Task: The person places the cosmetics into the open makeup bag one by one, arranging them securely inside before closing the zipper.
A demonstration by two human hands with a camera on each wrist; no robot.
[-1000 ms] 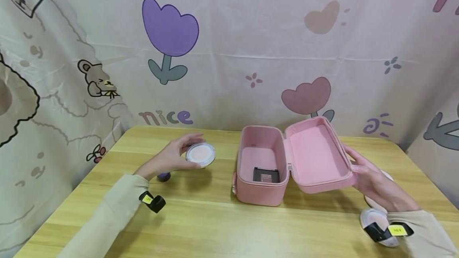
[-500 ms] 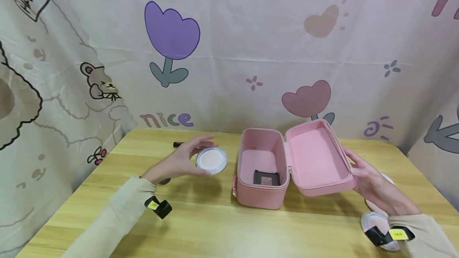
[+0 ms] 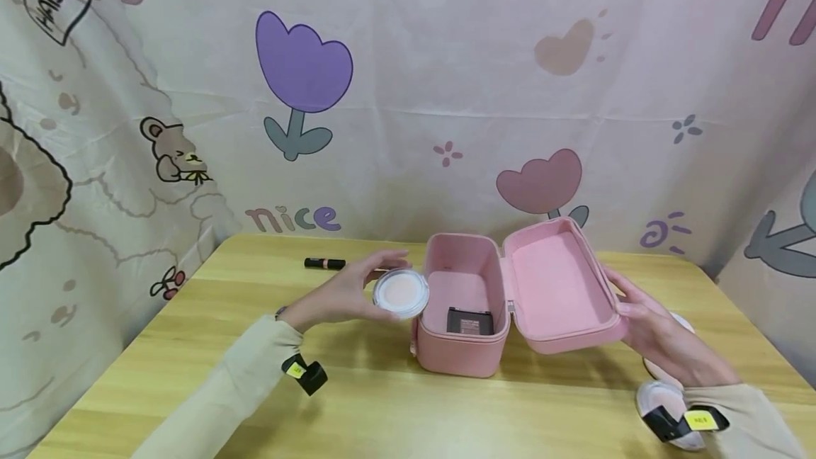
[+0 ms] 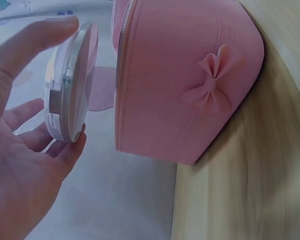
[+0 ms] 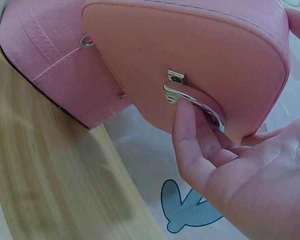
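My left hand pinches a round makeup compact with a clear rim between thumb and fingers. In the head view the compact overlaps the left rim of a pink makeup case; the left wrist view shows it beside the case's top edge, a small gap apart. A bow decorates that side. The case stands with its lid swung out to the right. My right hand holds the lid, fingers curled at its metal-ended handle. Inside the case lies a flat black makeup palette.
A black lipstick tube lies at the back left of the wooden table. By my right forearm lies another round compact, partly covered. A pale round item is mostly hidden behind my right hand. A patterned cloth hangs behind.
My left hand has carried the compact rightward to the case's left rim, uncovering the lipstick tube. My right hand keeps its hold on the lid.
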